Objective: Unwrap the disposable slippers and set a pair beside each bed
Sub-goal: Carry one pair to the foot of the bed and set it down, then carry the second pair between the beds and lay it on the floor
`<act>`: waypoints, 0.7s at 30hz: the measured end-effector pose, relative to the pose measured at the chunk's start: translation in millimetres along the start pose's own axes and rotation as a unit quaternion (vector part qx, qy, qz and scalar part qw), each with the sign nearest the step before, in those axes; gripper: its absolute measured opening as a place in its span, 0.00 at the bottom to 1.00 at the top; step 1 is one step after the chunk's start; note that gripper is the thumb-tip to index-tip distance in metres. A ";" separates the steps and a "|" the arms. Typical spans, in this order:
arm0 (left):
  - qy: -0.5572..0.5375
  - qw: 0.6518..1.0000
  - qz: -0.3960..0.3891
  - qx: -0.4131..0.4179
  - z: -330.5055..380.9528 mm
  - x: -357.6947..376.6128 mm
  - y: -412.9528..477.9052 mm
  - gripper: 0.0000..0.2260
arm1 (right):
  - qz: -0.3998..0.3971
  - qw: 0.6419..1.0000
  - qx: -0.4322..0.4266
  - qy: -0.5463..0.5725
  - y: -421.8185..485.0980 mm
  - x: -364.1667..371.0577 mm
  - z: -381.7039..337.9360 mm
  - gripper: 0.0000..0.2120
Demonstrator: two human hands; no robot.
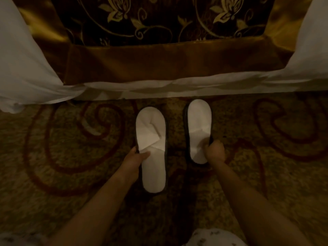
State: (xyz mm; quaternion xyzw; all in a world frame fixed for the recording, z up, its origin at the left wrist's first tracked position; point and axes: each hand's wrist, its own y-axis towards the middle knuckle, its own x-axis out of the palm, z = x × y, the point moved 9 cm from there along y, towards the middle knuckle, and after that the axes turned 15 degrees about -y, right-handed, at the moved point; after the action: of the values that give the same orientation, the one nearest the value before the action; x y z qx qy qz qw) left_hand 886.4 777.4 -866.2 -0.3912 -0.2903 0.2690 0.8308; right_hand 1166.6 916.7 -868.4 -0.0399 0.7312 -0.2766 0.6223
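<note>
White fabric slippers with dark sole edging are seen on the patterned carpet [53, 174], toes pointed toward the bed [168, 68] at the far side. The left slipper [152, 157] is gripped at its left edge by the left hand [136, 159]: the thumb [145, 154] is pressed on the folded upper, and the remaining fingers are curled under the sole edge, out of view. The right slipper [198, 128], set slightly farther away and just short of the bed base, is held at its near right edge by the right hand [215, 151], whose fingers are closed together around the rim. A gap of carpet separates the two slippers. No writing or brand mark can be read on either slipper. White bedding [21, 68] hangs at both sides of a gold-bordered floral bed runner [159, 20].
</note>
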 end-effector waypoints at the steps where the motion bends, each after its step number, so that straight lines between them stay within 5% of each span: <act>1: 0.013 1.000 0.000 0.002 0.7 1.7 -2.2 0.23 | 0.010 0.999 -0.024 -0.039 -2.1 -5.4 -3.9 0.16; 4: 0.176 0.982 0.017 0.067 18.3 7.3 -21.9 0.24 | 0.077 0.971 -0.192 -0.120 -29.4 -38.9 -37.6 0.19; 7: 0.385 0.908 0.024 0.163 56.4 23.2 -66.3 0.22 | 0.125 0.900 -0.404 -0.107 -99.2 -92.8 -91.8 0.27; 10: 0.477 0.851 0.009 0.219 101.3 43.8 -120.1 0.21 | 0.111 0.840 -0.517 -0.122 -172.7 -144.1 -133.6 0.30; 15: 0.572 0.781 0.025 0.250 178.4 63.4 -218.7 0.20 | 0.133 0.781 -0.570 -0.217 -258.0 -229.2 -177.3 0.34; 21: 0.686 0.659 0.009 0.308 270.5 88.3 -346.0 0.20 | 0.135 0.739 -0.594 -0.287 -339.3 -336.8 -224.5 0.23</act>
State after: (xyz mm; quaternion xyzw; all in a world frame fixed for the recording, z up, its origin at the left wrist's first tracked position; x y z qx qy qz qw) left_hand 835.6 780.6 -421.1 -0.1891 0.4650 0.0053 0.8648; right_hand 935.2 845.7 -399.0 -0.3803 0.5314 0.3251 0.6836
